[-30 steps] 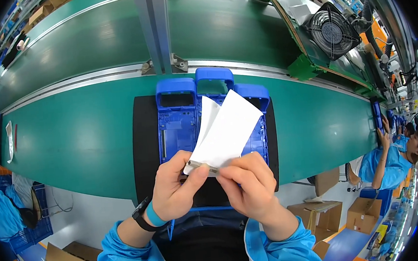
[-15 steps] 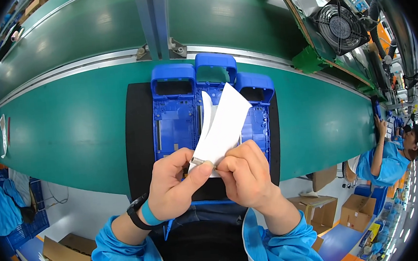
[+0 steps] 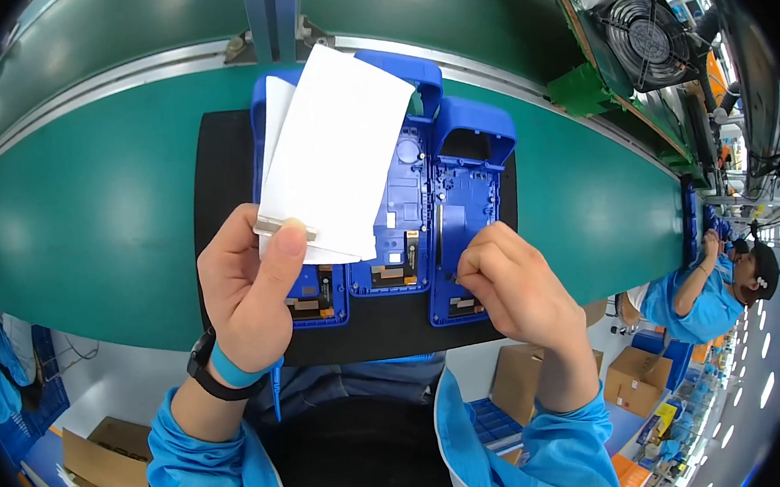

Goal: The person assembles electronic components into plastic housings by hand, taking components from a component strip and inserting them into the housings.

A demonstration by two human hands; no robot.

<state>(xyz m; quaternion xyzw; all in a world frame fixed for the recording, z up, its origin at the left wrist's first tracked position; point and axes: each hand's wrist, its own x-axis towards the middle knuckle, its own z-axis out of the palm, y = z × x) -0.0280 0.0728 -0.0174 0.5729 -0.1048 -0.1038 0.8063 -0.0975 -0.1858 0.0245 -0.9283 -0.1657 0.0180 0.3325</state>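
My left hand (image 3: 251, 286) pinches a few white paper sheets (image 3: 337, 147) at their lower corner. A narrow greyish strip (image 3: 283, 228) lies across the sheets under my thumb. To the right, my right hand (image 3: 526, 283) is closed in a pinch over the lower part of the right blue plastic housing (image 3: 462, 197); a tiny dark bit shows at the fingertips, too small to name. The middle blue housing (image 3: 402, 197) shows dark flat parts and white patches inside. The sheets cover most of the left blue housing (image 3: 331, 314).
The housings rest on a black mat (image 3: 219, 165) on a green bench (image 3: 95, 221). A metal post (image 3: 273, 19) rises behind them. At the back right are a fan (image 3: 649, 38) and a green-edged shelf. A co-worker in blue (image 3: 697, 302) sits far right. Cardboard boxes (image 3: 114, 457) stand below.
My hands have come apart. The left has lifted the sheets leftward and up, while the right has moved right, from the sheets to the right housing.
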